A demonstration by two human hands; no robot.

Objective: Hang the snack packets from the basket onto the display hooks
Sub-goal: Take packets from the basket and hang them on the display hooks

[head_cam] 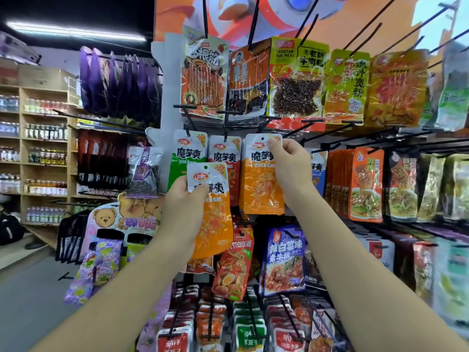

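Partway: pinching a packet (258,184) with right hand (289,166) under a hook (264,124), hung or not unclear; gripping a second packet (215,224) in left hand (182,199) at seven o'clock, unhung.

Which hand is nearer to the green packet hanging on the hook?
Left. The left hand holds an orange packet just below the green packet; the right hand, pinching a second orange packet, is past the red packet.

"VEGETARIAN MEAT" is printed on the yellow-green packet (297,80) in the top row. "魔芋爽" stands on the green packet (189,153), the red packet (224,158), the upper orange packet (258,179) and, partly covered, the lower orange packet (215,219). The blue packet (284,260) reads "辣白菜味"
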